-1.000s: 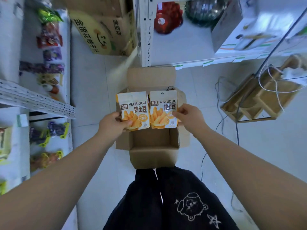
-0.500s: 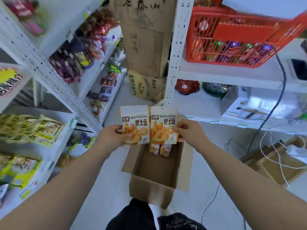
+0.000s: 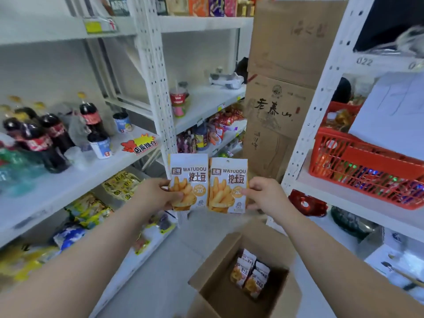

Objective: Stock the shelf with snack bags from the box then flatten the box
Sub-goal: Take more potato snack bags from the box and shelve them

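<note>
Now we hold two snack bags up front, edges touching: our L hand pinches one white-and-orange WATUDOU foil bag, R hand pinches its twin. Below, more bags lie in the open brown cardboard box, beside the white metal shelf.

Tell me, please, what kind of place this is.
Probably a small shop or its stockroom: white perforated metal shelves hold dark cola bottles, a red-and-yellow promotional shelf sign, and a red plastic shopping basket.
</note>
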